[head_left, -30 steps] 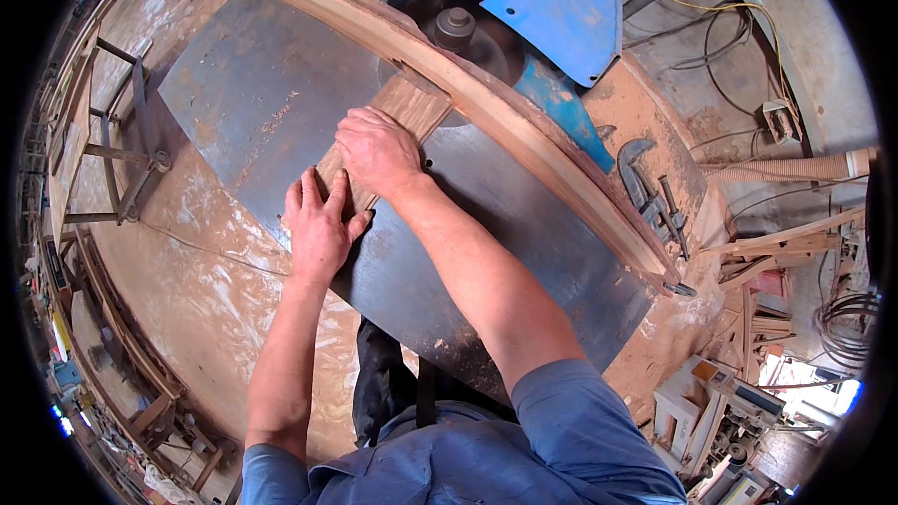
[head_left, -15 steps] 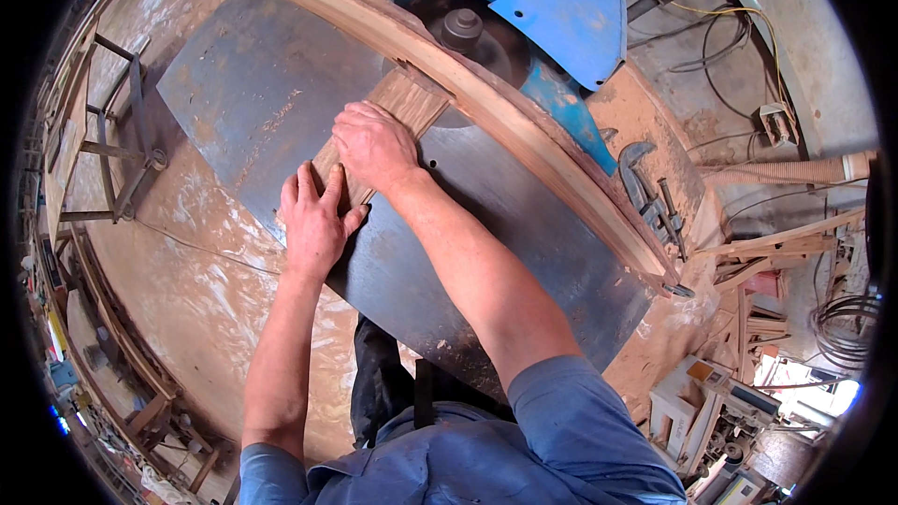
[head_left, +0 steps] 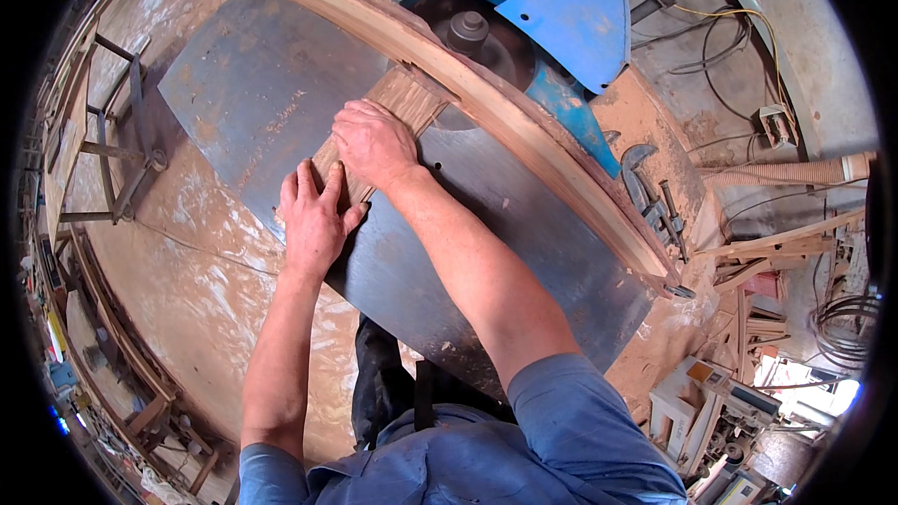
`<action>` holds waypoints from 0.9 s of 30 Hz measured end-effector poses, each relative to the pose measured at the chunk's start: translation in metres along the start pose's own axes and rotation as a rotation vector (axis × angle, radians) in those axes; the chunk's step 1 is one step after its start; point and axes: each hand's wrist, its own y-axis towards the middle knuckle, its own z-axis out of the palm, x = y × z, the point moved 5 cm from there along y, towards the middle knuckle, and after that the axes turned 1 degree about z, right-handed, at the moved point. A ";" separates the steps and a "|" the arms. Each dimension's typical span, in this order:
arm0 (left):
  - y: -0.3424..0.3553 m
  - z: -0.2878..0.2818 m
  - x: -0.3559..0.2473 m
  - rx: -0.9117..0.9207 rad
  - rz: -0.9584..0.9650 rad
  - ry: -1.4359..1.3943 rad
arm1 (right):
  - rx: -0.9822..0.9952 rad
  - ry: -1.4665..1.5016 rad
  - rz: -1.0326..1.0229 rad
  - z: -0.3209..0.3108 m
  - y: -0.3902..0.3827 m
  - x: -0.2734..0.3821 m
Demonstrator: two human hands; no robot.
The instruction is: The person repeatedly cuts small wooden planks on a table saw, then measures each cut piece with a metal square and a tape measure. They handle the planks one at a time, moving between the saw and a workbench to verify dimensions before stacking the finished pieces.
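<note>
A short, flat wooden board [head_left: 403, 101] lies on the grey metal machine table [head_left: 505, 206], its far end against a long wooden fence [head_left: 524, 122]. My right hand [head_left: 374, 142] is closed over the middle of the board with the fingers curled across it. Closer to me, my left hand [head_left: 316, 220] grips the board's near end, thumb on the right side and fingers on top and at the left. Behind the fence, a dark round cutter head with a spindle nut [head_left: 468, 31] sits between blue guard plates [head_left: 571, 23]. Whether the board touches the cutter is hidden by the fence.
A metal clamp [head_left: 645, 189] holds near the fence's right part. Sawdust and chips are scattered over the table and floor. A ribbed hose [head_left: 795, 171], cables and wood offcuts lie at the right. On the left stands a metal-legged rack [head_left: 117, 131].
The view has shifted very slightly. Both hands and the board keep nearly the same place against the fence.
</note>
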 end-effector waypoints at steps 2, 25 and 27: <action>0.000 0.000 0.001 0.002 -0.003 0.008 | 0.010 -0.016 0.009 0.000 0.001 0.001; -0.008 -0.045 0.097 -0.095 -0.013 0.004 | -0.110 0.104 0.066 0.006 0.022 0.072; -0.053 -0.069 0.120 -0.123 -0.083 -0.009 | -0.098 0.066 0.178 -0.024 -0.003 0.106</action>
